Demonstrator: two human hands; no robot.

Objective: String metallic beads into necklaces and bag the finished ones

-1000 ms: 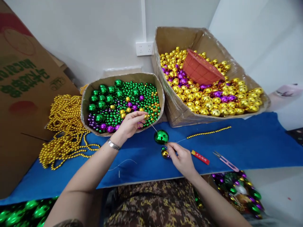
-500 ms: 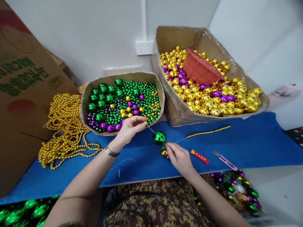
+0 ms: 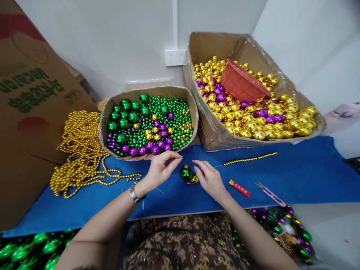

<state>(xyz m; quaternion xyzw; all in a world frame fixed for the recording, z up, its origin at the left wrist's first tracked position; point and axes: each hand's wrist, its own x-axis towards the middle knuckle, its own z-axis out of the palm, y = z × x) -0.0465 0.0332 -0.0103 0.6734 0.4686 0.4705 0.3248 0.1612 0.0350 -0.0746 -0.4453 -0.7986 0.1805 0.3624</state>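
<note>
My left hand [image 3: 161, 169] hovers over the blue cloth [image 3: 295, 172] in front of the round box of green, purple and gold beads [image 3: 149, 122], fingers pinched on a thin thread. My right hand [image 3: 209, 178] is just to the right, thumb and forefinger pinched on the same thread. Between the two hands a large green ball [image 3: 186, 173] rests on the cloth with a smaller gold ball [image 3: 194, 179] touching it. A short strand of small gold beads [image 3: 250, 158] trails off to the right.
A big carton of gold and purple balls [image 3: 253, 112] holds an orange basket [image 3: 242, 84]. Heaped gold bead strings [image 3: 81, 150] lie left. A red lighter [image 3: 239, 188] and thread snips [image 3: 270, 193] lie right. Cardboard [image 3: 28, 112] leans at left; more balls [image 3: 284, 228] sit below the table edge.
My left hand has come down from the bead box toward me. The green ball has dropped from hanging on the thread to the cloth. Both hands are closer together.
</note>
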